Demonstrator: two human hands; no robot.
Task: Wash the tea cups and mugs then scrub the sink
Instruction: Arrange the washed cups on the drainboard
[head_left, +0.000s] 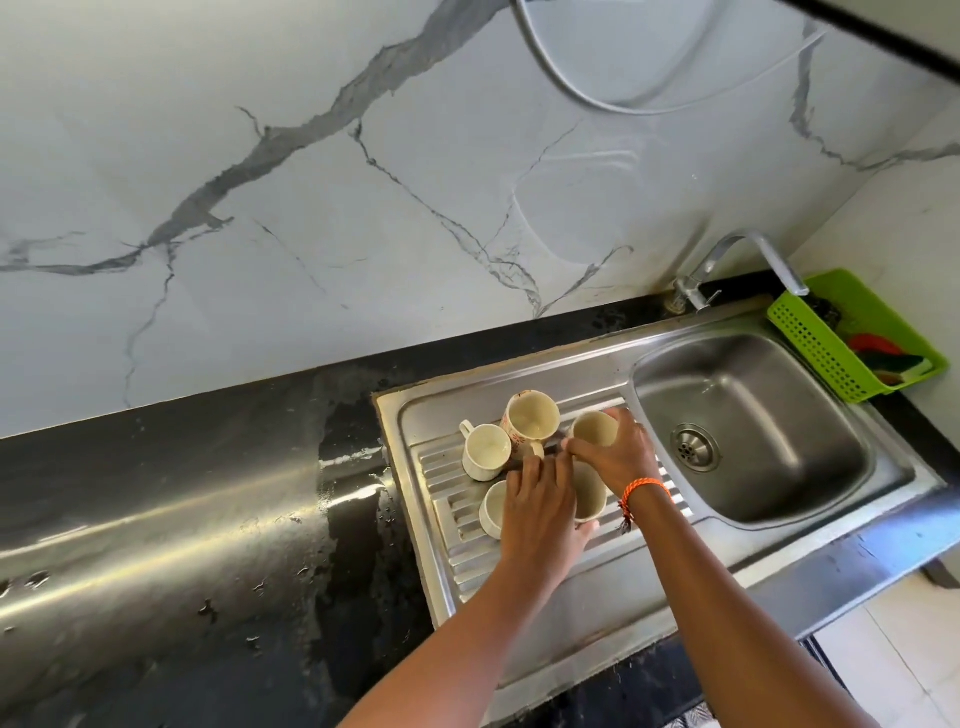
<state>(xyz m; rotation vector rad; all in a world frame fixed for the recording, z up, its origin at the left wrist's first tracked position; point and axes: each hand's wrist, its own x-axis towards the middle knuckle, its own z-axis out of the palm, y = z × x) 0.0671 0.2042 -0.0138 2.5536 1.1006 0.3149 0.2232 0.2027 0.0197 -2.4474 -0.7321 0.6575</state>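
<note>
Five cups are grouped upright on the ribbed drainboard (524, 561), left of the sink basin (748, 415). The rightmost cup (595, 428), nearest the basin, is gripped by the right hand (615, 457); a front cup (493, 509) is covered by the left hand (540, 499), its grasp undeterminable.

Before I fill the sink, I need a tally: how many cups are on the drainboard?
5: far-left cup, patterned cup, cup by the right hand, two nearer ones partly hidden by hands.
</note>
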